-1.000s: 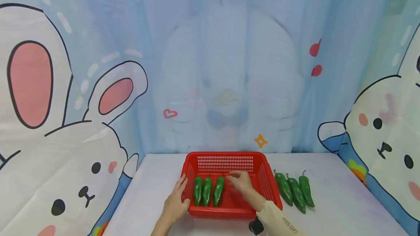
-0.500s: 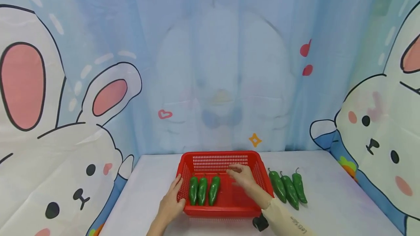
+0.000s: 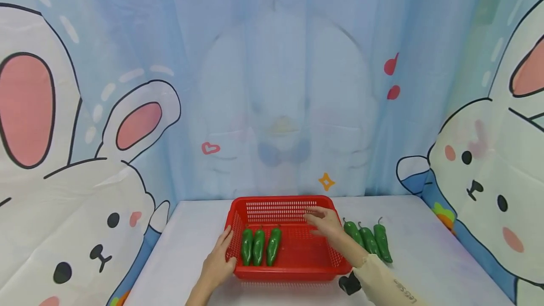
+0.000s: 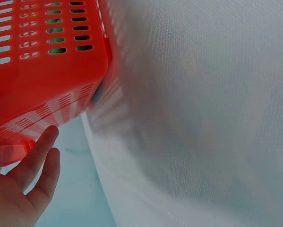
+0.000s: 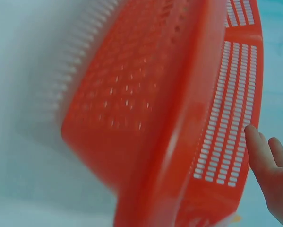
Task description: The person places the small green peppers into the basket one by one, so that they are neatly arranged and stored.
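A red plastic basket (image 3: pixel 293 276) with slotted walls stands on the table. Three green peppers (image 3: pixel 259 247) lie side by side in its left half. My left hand (image 3: pixel 217 259) rests against the basket's left side, its fingers (image 4: pixel 46 142) extended along the outer wall in the left wrist view. Over the right part of the basket hovers my right hand (image 3: pixel 326 225), fingers loosely bent and nothing held. The right wrist view shows that hand (image 5: pixel 273 175) near the rim. Right of the basket lie three more green peppers (image 3: pixel 382 243), partly hidden by my right forearm.
The white table (image 3: pixel 433 259) spreads out on both sides of the basket. A black wrist device (image 3: pixel 350 284) sits at the right sleeve. Behind the table hangs a blue curtain (image 3: pixel 280 84) printed with cartoon rabbits.
My right hand has moved right and away from the peppers inside the basket, toward its right side. The left hand stays at the basket's left side. The head view has shifted slightly.
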{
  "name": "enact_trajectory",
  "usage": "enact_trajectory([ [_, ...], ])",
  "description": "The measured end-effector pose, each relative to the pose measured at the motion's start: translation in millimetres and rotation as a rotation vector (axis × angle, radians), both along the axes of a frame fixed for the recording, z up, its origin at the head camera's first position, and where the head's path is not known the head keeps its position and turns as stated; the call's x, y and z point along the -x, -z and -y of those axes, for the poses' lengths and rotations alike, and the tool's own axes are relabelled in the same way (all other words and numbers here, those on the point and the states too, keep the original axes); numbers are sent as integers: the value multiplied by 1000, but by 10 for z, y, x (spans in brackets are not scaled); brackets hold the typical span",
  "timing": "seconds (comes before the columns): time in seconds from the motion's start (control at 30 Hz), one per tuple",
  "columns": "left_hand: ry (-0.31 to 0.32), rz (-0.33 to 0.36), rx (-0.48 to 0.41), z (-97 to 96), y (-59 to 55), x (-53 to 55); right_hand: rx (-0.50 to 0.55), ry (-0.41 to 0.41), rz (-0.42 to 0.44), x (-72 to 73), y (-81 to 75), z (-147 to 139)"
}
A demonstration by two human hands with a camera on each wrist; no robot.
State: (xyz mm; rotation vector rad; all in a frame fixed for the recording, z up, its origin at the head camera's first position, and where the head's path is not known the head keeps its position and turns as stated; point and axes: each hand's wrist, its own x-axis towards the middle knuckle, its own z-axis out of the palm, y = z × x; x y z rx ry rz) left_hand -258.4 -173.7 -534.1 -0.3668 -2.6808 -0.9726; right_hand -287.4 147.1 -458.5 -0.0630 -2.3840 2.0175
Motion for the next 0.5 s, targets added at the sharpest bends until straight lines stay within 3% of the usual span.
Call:
enact_trajectory([
  [0.5,6,18,0,-8,-40,-21,-6,73,-24,45,-89,-490],
])
